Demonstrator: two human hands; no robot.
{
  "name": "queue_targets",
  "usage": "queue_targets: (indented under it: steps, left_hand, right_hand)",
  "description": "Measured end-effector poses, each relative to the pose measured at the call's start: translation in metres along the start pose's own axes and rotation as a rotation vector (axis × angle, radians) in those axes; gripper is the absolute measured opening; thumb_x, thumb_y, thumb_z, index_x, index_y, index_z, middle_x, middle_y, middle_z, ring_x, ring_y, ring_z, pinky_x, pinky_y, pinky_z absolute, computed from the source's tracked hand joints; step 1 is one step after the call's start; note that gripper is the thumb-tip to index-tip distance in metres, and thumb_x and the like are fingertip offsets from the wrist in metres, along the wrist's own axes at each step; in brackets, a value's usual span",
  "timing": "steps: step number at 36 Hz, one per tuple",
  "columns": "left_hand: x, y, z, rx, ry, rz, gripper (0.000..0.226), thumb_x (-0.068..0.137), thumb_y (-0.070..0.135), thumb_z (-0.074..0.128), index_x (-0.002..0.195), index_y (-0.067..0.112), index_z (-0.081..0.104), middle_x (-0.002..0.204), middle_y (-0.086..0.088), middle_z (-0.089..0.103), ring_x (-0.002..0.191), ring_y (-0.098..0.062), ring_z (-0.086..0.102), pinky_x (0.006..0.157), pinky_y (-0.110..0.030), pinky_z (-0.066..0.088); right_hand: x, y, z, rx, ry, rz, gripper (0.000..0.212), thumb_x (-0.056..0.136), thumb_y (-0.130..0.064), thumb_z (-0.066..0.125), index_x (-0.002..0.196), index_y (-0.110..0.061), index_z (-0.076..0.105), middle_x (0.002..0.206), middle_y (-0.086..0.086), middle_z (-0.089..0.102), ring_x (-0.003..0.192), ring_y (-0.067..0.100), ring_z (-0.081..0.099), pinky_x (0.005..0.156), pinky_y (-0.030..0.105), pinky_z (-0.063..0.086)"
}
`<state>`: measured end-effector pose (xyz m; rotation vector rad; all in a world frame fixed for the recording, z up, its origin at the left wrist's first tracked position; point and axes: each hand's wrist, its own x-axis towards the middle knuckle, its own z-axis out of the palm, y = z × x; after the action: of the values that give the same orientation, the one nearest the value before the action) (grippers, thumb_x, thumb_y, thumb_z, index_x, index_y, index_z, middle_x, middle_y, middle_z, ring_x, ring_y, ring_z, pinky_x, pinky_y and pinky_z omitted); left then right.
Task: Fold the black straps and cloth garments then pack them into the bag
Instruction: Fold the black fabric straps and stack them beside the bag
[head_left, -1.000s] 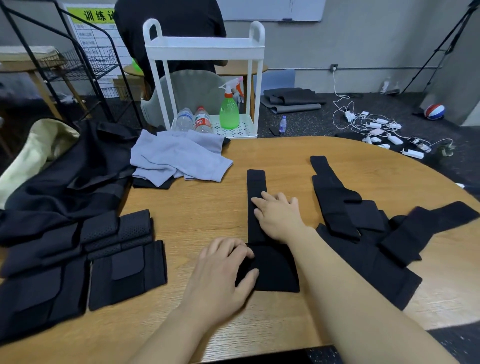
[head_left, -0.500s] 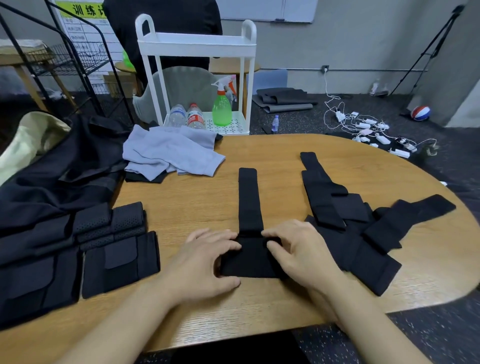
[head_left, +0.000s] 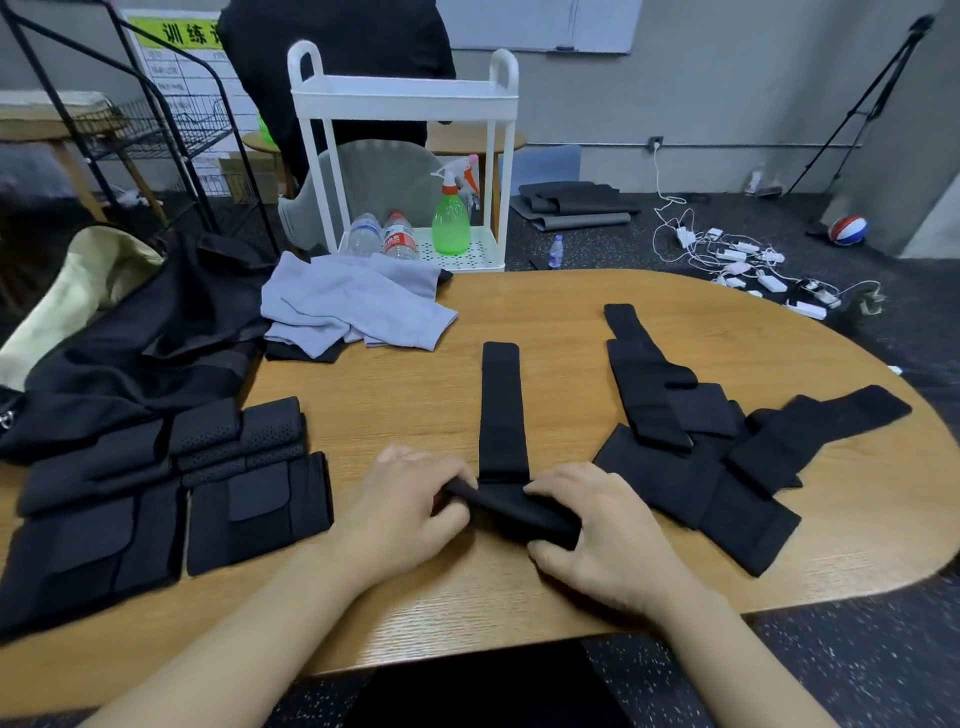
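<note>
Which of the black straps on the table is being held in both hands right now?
The long narrow strap lying straight at the table's centre: the left hand and right hand grip its rolled near end. The tangled straps to the right lie untouched.

a rounded wooden table carries everything. at its middle lies a long black strap, its near end rolled up. to the right sits a loose heap of unfolded black straps. at the left edge rest folded black straps in a stack. behind them lie a black garment and a grey cloth garment.
</note>
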<state>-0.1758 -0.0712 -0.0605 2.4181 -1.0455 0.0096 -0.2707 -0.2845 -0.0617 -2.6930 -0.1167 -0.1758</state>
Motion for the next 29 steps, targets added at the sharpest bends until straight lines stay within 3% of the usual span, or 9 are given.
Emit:
queue_targets:
  steps: [4, 6, 9, 12, 15, 20, 24, 29]
  left_hand:
    - [-0.01, 0.006, 0.011, -0.303, 0.04, -0.151, 0.012, 0.093, 0.041, 0.043, 0.092, 0.038, 0.056, 0.064, 0.012, 0.067, 0.071, -0.007, 0.062, 0.091, -0.038, 0.043]
    - [-0.01, 0.009, 0.017, -0.363, 0.084, -0.234, 0.022, 0.091, 0.052, 0.038, 0.097, 0.039, 0.054, 0.071, 0.009, 0.067, 0.079, -0.015, 0.061, 0.086, -0.043, 0.047]
    - [-0.005, 0.012, 0.024, -0.402, 0.138, -0.323, 0.037, 0.085, 0.062, 0.04, 0.106, 0.035, 0.052, 0.082, 0.007, 0.068, 0.082, -0.015, 0.063, 0.085, -0.045, 0.051]
    - [0.003, 0.019, 0.026, -0.46, 0.176, -0.408, 0.025, 0.087, 0.05, 0.059, 0.107, 0.037, 0.05, 0.09, 0.017, 0.068, 0.087, -0.004, 0.063, 0.082, -0.042, 0.054]
    - [0.011, 0.022, 0.03, -0.492, 0.229, -0.463, 0.022, 0.087, 0.036, 0.067, 0.099, 0.034, 0.05, 0.088, 0.015, 0.068, 0.082, -0.003, 0.063, 0.079, -0.043, 0.055]
    - [0.021, 0.026, 0.034, -0.545, 0.293, -0.516, 0.043, 0.083, 0.032, 0.074, 0.113, 0.037, 0.043, 0.091, 0.022, 0.067, 0.086, 0.001, 0.064, 0.083, -0.039, 0.055]
    - [0.025, 0.027, 0.034, -0.516, 0.311, -0.513, 0.059, 0.083, 0.03, 0.076, 0.129, 0.036, 0.039, 0.091, 0.025, 0.061, 0.084, 0.017, 0.052, 0.075, -0.017, 0.047]
    - [0.027, 0.026, 0.035, -0.404, 0.299, -0.522, 0.065, 0.082, 0.033, 0.076, 0.135, 0.034, 0.038, 0.093, 0.019, 0.06, 0.087, 0.001, 0.057, 0.08, -0.026, 0.048]
  right_hand:
    - [-0.002, 0.003, 0.015, 0.345, 0.242, 0.221, 0.021, 0.076, -0.025, 0.074, 0.095, -0.034, 0.07, 0.095, -0.017, 0.067, 0.096, 0.003, 0.059, 0.089, 0.035, 0.049]
    - [0.003, 0.0, 0.02, 0.473, 0.29, 0.328, 0.018, 0.078, -0.034, 0.073, 0.095, -0.033, 0.07, 0.089, -0.013, 0.07, 0.09, 0.006, 0.063, 0.082, 0.041, 0.052]
    - [0.013, -0.009, 0.022, 0.565, 0.305, 0.421, 0.031, 0.072, -0.05, 0.068, 0.099, -0.034, 0.067, 0.09, -0.017, 0.071, 0.089, 0.004, 0.065, 0.081, 0.043, 0.054]
    - [0.022, -0.016, 0.025, 0.535, 0.315, 0.502, 0.023, 0.078, -0.046, 0.071, 0.095, -0.032, 0.064, 0.086, -0.016, 0.071, 0.084, 0.002, 0.064, 0.079, 0.041, 0.054]
    - [0.028, -0.022, 0.024, 0.495, 0.331, 0.57, 0.024, 0.08, -0.047, 0.069, 0.094, -0.029, 0.061, 0.084, -0.011, 0.069, 0.081, 0.005, 0.062, 0.076, 0.04, 0.053]
    - [0.033, -0.025, 0.024, 0.459, 0.354, 0.625, 0.023, 0.081, -0.042, 0.069, 0.092, -0.027, 0.056, 0.081, -0.009, 0.065, 0.077, 0.008, 0.059, 0.069, 0.037, 0.051]
    - [0.033, -0.026, 0.023, 0.434, 0.352, 0.632, 0.023, 0.084, -0.037, 0.069, 0.1, -0.031, 0.053, 0.086, -0.015, 0.065, 0.082, 0.006, 0.058, 0.067, 0.031, 0.045]
    - [0.034, -0.027, 0.023, 0.407, 0.334, 0.629, 0.026, 0.086, -0.036, 0.068, 0.102, -0.036, 0.047, 0.095, -0.017, 0.066, 0.085, 0.006, 0.057, 0.067, 0.029, 0.039]
